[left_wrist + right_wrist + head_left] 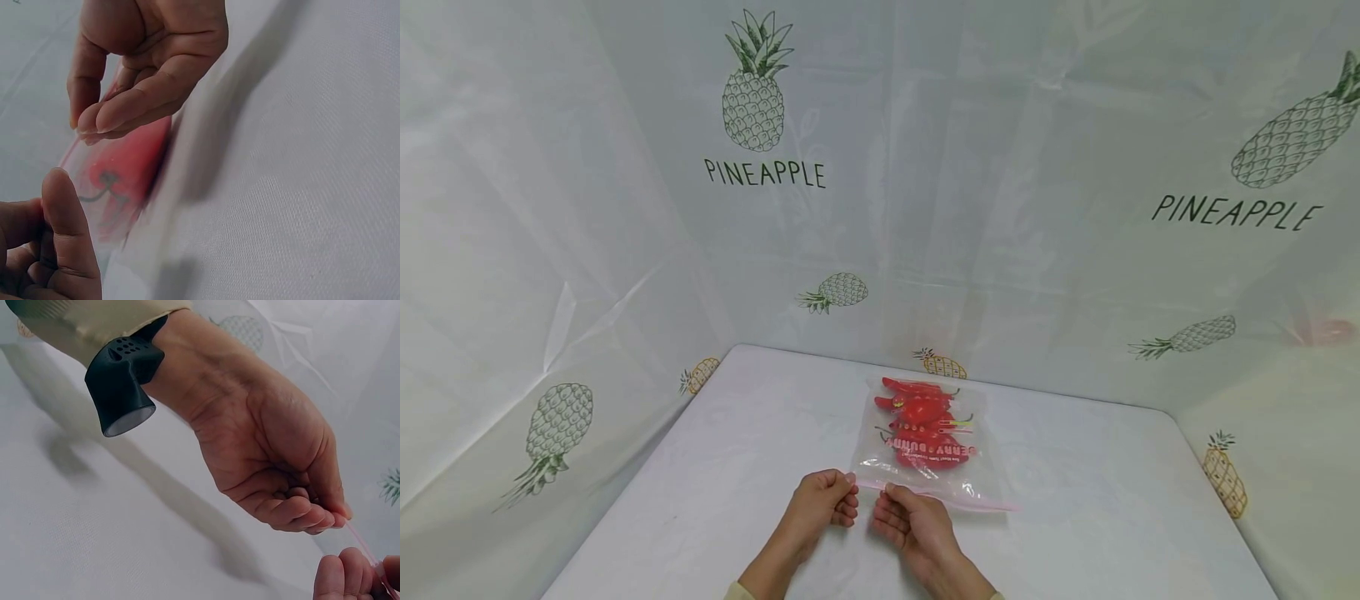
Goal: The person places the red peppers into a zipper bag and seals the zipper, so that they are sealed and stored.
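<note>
A clear zip bag [988, 475] with a pink zip edge and printed lettering lies on the table, its mouth toward me. Several red peppers [922, 410] with green stems show through the plastic. My left hand [826, 502] pinches the left corner of the pink edge between thumb and fingers. Close beside it, my right hand [916, 527] pinches the same edge farther along, its other fingers curled. In the left wrist view, a pepper [134, 156] shows behind the plastic between the two hands. The right wrist view has the pink strip [360, 539] stretched between the fingertips.
A white table [760, 417] bears the bag. White sheeting [925, 208] printed with pineapples hangs behind the table and along its sides. On the left wrist sits a dark camera mount [125, 381], below a beige sleeve [94, 322].
</note>
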Demonstrator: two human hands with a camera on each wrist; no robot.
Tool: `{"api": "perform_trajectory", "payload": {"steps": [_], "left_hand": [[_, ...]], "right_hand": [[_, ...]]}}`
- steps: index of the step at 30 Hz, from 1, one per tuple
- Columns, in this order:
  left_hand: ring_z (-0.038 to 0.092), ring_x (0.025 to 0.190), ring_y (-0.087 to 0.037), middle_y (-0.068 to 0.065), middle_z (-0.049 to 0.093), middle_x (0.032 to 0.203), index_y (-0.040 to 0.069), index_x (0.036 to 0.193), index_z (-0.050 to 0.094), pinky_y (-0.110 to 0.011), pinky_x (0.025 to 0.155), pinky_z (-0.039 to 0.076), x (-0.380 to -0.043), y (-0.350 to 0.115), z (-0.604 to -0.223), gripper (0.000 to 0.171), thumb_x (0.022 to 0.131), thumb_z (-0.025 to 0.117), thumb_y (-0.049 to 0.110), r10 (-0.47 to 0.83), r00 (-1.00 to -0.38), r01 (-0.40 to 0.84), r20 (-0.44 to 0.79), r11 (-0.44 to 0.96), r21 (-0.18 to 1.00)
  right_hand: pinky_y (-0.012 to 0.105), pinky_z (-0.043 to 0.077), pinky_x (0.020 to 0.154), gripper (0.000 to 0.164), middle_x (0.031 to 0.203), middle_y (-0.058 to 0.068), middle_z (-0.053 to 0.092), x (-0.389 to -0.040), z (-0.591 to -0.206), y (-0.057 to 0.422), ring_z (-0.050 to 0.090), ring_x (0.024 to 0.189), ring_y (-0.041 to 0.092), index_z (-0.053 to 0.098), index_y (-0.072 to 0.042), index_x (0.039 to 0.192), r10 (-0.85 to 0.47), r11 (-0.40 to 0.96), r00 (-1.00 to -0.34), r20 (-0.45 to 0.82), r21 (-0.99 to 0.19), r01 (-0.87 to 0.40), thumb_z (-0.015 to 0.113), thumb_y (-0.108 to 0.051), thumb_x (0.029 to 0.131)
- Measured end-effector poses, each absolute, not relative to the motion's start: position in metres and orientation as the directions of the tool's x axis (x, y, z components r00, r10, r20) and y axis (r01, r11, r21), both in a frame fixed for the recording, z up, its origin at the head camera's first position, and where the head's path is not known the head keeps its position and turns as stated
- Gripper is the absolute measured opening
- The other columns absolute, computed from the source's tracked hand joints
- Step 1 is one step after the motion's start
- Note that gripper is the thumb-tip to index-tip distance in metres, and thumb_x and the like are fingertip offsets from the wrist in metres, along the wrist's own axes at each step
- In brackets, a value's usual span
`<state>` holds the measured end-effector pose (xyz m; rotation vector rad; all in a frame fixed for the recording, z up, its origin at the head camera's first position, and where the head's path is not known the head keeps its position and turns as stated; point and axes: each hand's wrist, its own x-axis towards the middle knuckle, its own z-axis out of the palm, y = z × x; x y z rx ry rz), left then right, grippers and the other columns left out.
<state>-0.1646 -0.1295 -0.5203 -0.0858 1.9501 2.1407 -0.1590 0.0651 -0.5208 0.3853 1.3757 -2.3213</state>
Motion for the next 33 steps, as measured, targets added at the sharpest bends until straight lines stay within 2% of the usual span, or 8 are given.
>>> {"api": "perform_trajectory", "payload": {"steps": [6,16,33], "left_hand": [[0.065,0.065,-0.009,-0.001,0.065,0.077,-0.007,0.097,0.064,-0.023,0.060,0.061,-0.164,-0.129,-0.518,0.031,0.108,0.061,0.021,0.130,-0.968,-0.224,-0.213,-0.075,0.972],[0.065,0.066,-0.010,-0.001,0.065,0.077,-0.006,0.096,0.065,-0.023,0.060,0.062,-0.165,-0.131,-0.519,0.030,0.109,0.061,0.021,0.126,-0.969,-0.223,-0.213,-0.068,0.973],[0.064,0.066,-0.010,-0.002,0.064,0.078,-0.008,0.098,0.064,-0.023,0.060,0.061,-0.164,-0.132,-0.518,0.032,0.109,0.060,0.022,0.122,-0.969,-0.221,-0.213,-0.054,0.974]], "right_hand": [[0.036,0.067,0.085,0.024,0.089,0.006,0.079,-0.159,-0.521,0.067,0.078,0.084,0.015,0.072,0.004,0.108,-0.202,-0.432,-0.876,-0.438,-0.763,0.481,0.068,-0.019,0.103],[0.038,0.066,0.087,0.032,0.094,0.009,0.079,-0.159,-0.520,0.072,0.078,0.087,0.017,0.068,0.008,0.117,-0.179,-0.413,-0.872,-0.455,-0.770,0.486,0.069,-0.021,0.103],[0.038,0.066,0.087,0.024,0.091,0.007,0.079,-0.158,-0.523,0.081,0.078,0.084,0.016,0.071,0.004,0.110,-0.161,-0.433,-0.882,-0.443,-0.771,0.467,0.068,-0.019,0.103]]}}
